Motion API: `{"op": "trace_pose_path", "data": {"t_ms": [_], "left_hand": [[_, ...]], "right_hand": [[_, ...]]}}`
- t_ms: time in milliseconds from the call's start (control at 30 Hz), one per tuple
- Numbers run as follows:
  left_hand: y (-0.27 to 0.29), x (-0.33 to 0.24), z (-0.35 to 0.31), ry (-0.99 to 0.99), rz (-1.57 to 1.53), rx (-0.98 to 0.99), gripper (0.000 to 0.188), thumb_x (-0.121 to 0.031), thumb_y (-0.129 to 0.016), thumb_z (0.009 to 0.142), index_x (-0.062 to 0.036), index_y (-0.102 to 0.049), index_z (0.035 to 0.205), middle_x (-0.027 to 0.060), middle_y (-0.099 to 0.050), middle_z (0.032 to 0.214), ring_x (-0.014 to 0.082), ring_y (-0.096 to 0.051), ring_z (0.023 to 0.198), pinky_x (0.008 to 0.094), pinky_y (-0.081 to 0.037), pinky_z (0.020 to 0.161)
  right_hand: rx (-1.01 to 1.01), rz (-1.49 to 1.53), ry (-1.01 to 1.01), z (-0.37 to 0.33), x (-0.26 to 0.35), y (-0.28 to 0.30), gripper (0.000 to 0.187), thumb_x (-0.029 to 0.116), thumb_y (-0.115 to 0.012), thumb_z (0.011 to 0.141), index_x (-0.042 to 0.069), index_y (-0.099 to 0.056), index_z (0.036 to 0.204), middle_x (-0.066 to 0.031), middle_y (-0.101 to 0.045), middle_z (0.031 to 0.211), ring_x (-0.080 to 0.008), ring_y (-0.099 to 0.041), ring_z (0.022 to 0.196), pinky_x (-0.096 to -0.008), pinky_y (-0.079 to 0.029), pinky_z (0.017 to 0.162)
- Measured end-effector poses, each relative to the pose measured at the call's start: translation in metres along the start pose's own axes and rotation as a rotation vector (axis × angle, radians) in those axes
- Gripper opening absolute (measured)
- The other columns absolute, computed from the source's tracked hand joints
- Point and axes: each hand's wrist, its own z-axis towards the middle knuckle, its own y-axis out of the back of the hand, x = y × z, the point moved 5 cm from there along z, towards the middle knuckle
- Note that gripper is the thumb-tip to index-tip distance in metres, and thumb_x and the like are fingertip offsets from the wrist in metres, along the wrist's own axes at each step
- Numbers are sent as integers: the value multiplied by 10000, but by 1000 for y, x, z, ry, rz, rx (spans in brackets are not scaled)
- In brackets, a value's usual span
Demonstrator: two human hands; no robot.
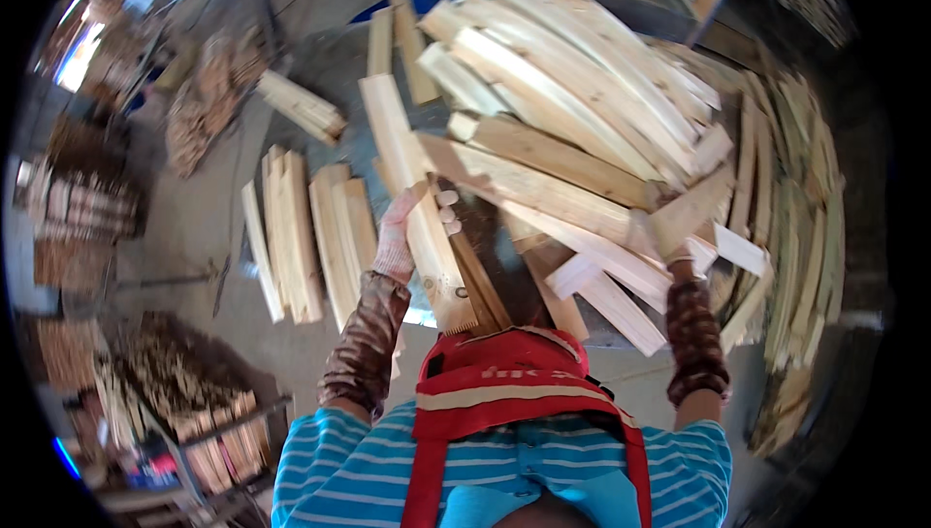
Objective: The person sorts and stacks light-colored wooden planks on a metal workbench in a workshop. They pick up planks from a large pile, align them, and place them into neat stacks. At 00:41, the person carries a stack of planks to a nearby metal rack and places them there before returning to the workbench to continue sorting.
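My left hand [396,240], in a pale glove, is closed around a long light wooden board [412,189]. Its fingertips show along the board's right edge. One end of this board comes close to my red apron [504,373]; the other points away over the table. My right hand [669,227], also gloved, reaches among boards at the right and touches the end of a long board [572,193]. Its fingers are blurred and partly lost among the wood, so their grip is unclear. Patterned sleeves cover both forearms.
A large heap of pale boards [572,63] covers the far right of the dark table [504,261]. Shorter boards [291,237] lie in groups at the left. Rough strips [800,237] are stacked along the right side. Crated wood [208,421] stands at the lower left.
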Motion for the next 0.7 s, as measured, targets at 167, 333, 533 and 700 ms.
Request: {"op": "trace_pose_path", "data": {"t_ms": [167, 333, 533, 700], "left_hand": [[35, -9, -48, -69, -37, -155, 749, -686, -578, 915, -68, -520, 1334, 182, -658, 1044, 270, -649, 784, 418, -578, 718], [144, 20, -53, 107, 68, -426, 836, -771, -495, 899, -19, -522, 1263, 176, -668, 937, 300, -671, 731, 446, -578, 663], [219, 92, -64, 76, 158, -734, 774, -743, -579, 874, -26, -600, 1165, 159, -664, 893, 301, -683, 691, 438, -573, 616], [218, 109, -52, -112, 365, -761, 488, -495, -619, 969, -55, -603, 1179, 95, -658, 953, 242, -676, 802, 382, -566, 646]], "right_hand": [[-79, 122, 87, 52, 34, 61, 298, 361, -576, 970, 83, -649, 1049, -203, -666, 977, -387, -628, 924, -510, -462, 821], [-183, 143, 198, 77, 49, 89, 362, 413, -588, 969, 87, -677, 1096, -176, -703, 977, -408, -654, 912, -513, -489, 833], [204, 794, -95, 27, 155, 81, 248, 268, -622, 957, 72, -690, 1092, -144, -717, 950, -365, -660, 869, -464, -526, 794], [256, 567, -82, -85, 178, 58, 263, 320, -653, 947, 60, -693, 946, -202, -696, 875, -392, -668, 788, -470, -533, 712]]}}
